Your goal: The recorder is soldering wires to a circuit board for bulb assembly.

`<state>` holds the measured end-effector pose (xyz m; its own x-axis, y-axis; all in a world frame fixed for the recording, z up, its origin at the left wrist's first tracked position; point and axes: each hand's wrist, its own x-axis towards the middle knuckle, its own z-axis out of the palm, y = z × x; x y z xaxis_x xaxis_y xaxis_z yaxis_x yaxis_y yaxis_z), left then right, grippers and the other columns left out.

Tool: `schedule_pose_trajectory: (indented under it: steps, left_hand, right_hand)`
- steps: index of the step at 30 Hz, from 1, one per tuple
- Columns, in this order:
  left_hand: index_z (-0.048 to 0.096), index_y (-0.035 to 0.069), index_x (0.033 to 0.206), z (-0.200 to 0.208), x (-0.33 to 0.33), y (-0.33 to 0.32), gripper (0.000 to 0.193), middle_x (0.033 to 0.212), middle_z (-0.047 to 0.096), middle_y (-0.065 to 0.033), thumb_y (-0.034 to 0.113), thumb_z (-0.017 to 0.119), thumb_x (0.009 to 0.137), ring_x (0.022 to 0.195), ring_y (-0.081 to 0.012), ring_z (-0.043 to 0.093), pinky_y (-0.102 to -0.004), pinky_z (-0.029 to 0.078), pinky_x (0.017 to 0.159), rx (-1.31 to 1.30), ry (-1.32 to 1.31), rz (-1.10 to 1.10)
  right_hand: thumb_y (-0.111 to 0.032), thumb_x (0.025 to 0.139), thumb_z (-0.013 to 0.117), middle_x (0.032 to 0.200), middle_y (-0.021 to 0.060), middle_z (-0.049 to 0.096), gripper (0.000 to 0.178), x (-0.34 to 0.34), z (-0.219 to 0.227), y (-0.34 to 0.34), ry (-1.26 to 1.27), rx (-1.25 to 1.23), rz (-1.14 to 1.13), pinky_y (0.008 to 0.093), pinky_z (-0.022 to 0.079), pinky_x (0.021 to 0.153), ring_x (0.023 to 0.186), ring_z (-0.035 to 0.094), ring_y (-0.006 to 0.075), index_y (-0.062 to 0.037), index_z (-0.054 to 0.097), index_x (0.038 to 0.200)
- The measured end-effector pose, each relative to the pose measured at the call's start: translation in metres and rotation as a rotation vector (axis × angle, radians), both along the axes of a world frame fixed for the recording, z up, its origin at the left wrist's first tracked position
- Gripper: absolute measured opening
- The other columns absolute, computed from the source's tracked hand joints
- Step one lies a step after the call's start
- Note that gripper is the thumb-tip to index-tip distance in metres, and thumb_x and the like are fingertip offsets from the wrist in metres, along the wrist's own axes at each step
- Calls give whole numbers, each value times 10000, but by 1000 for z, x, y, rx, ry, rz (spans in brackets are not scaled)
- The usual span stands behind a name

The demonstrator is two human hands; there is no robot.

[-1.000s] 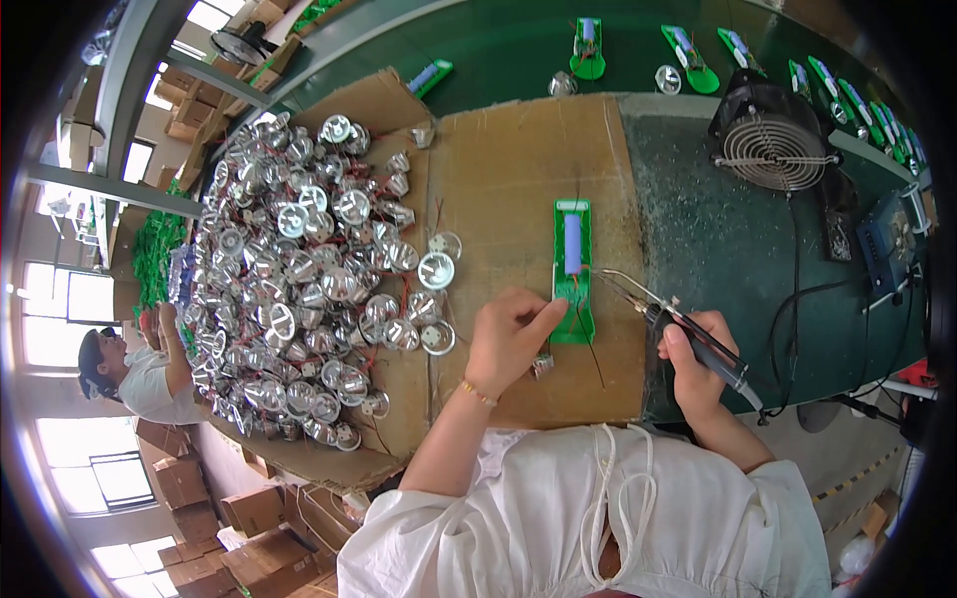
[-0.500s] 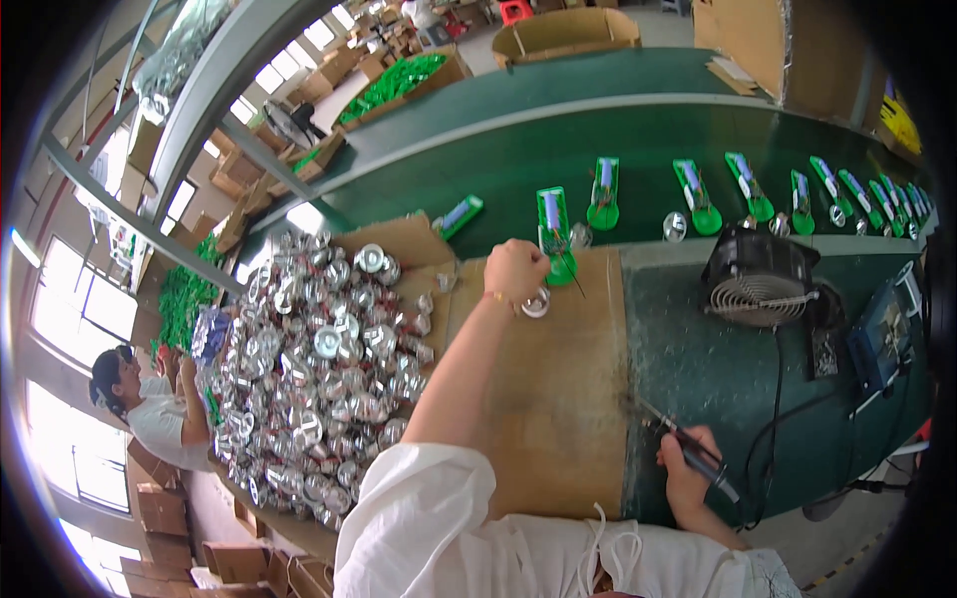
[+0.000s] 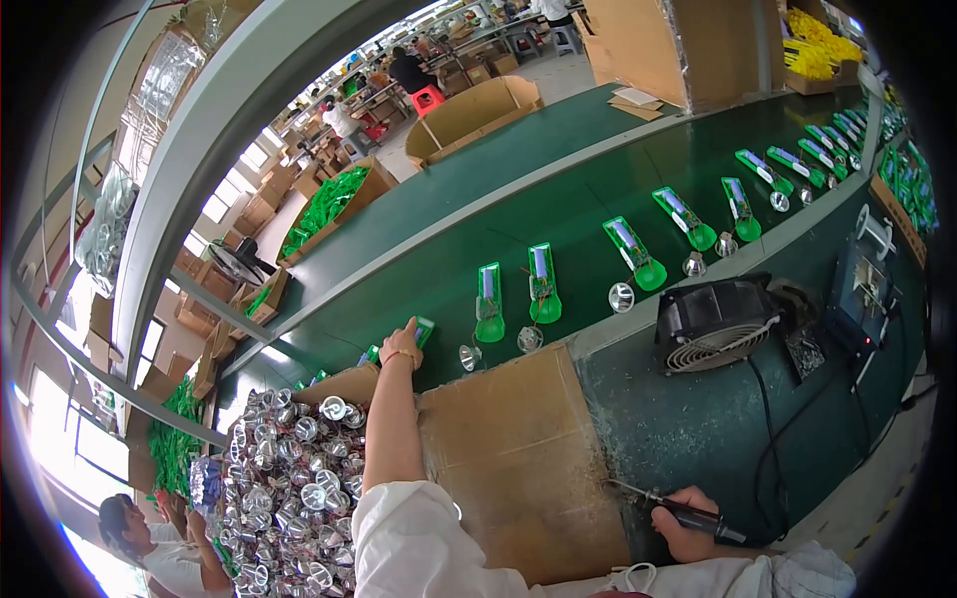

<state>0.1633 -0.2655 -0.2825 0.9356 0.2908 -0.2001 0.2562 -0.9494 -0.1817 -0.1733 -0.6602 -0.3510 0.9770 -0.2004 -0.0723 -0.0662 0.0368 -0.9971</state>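
My left hand [image 3: 402,344] reaches to the belt, its fingers closed at the left edge of a green plastic lamp casing [image 3: 425,330]; part of the grip is hidden. In my right hand [image 3: 686,524] is a soldering iron [image 3: 695,517], its tip over the right edge of a worn cardboard sheet [image 3: 508,448]. Just right of the left hand lies another green casing [image 3: 489,304] with a pale battery inside, a silver reflector cup [image 3: 470,357] beside it. A big heap of silver reflector cups [image 3: 299,478] lies left of my left forearm.
More green casings with reflectors line the green conveyor belt [image 3: 588,269] toward the far right. A black fan [image 3: 713,324] and a blue soldering unit [image 3: 865,284] with cables stand at right. A metal frame [image 3: 189,189] arches at left. Another person [image 3: 159,548] sits at lower left.
The view has turned. My left hand has left the casing and reflector above the cardboard and moved left to another casing on the belt. My right hand still holds the iron.
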Motion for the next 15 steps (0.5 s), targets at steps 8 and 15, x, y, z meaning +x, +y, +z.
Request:
schedule_pose_trajectory:
  steps: [8, 15]
  left_hand:
    - [526, 10, 1111, 77, -93, -101, 682, 859, 624, -216, 433, 700, 604, 803, -339, 615, -398, 488, 724, -497, -304, -349]
    - [403, 32, 1243, -12, -294, -158, 762, 1040, 528, -235, 437, 690, 665, 894, -393, 569, -433, 480, 755, -616, -372, -192]
  right_hand:
    - [-66, 780, 639, 636, 54, 592, 136, 6, 16, 10, -27, 151, 0, 217, 448, 504, 571, 554, 78, -13, 514, 789]
    - [-106, 808, 624, 638, 61, 574, 152, 8, 19, 13, -106, 177, 33, 225, 445, 497, 540, 536, 91, -8, 510, 782]
